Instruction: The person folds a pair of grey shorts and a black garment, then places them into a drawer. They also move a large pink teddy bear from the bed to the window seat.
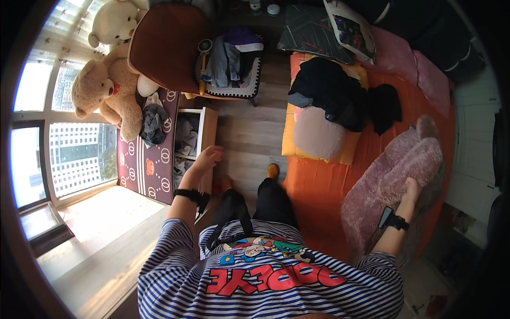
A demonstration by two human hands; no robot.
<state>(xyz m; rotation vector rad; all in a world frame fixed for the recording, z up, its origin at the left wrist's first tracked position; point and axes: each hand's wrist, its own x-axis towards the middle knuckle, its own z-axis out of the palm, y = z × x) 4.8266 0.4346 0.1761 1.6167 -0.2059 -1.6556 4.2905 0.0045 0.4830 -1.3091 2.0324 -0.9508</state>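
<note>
My right hand is at the right side of the bed, its fingers hidden in the folds of a fluffy pink plush garment or blanket, which it grips. This plush piece spreads over the orange bed sheet, with a grey underside at its right edge. My left hand hovers beside the front board of an open drawer, its fingers loosely bent and nothing visible in them. Crumpled grey and white clothes lie inside the drawer.
Black clothing and a pale pink cushion lie on a yellow quilt. A brown chair holds folded clothes. Teddy bears and a dark garment sit on the patterned window-seat mat.
</note>
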